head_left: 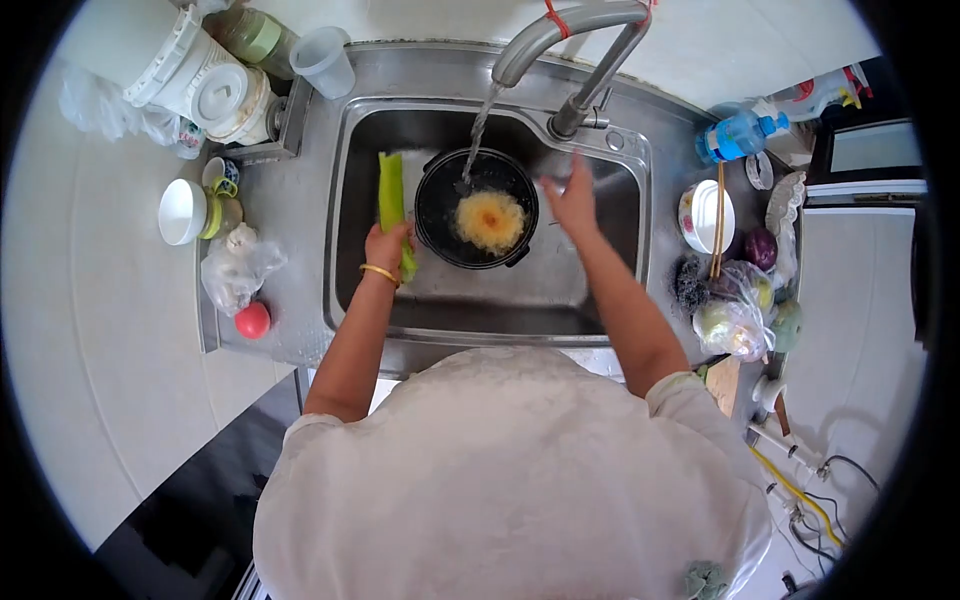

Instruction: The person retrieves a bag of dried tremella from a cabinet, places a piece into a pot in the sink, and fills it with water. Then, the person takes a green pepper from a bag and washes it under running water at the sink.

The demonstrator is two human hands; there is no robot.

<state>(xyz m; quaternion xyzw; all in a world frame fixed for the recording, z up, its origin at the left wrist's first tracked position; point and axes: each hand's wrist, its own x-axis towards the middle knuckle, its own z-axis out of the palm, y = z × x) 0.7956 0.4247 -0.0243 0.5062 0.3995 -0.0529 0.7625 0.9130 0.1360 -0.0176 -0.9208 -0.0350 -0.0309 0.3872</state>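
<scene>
My left hand (pixel 387 243) is closed round the lower part of a long green stalk (pixel 391 190) over the left side of the sink. A black pot (pixel 432 215) stands in the sink between my hands. Inside it lies a yellowish, roundish mass (pixel 490 221) with an orange-brown middle. Water runs from the steel faucet (pixel 560 38) into the pot. To the right of the pot, my right hand (pixel 572 200) is raised below the faucet base with its fingers apart, slightly blurred, holding nothing.
Left of the sink (pixel 480 317) are a white bowl (pixel 180 212), a bagged item (pixel 238 268) and a red round object (pixel 253 320). On the right are a bowl (pixel 700 215) with chopsticks, a blue bottle (pixel 735 137), a purple vegetable (pixel 761 248) and bagged vegetables (pixel 730 325).
</scene>
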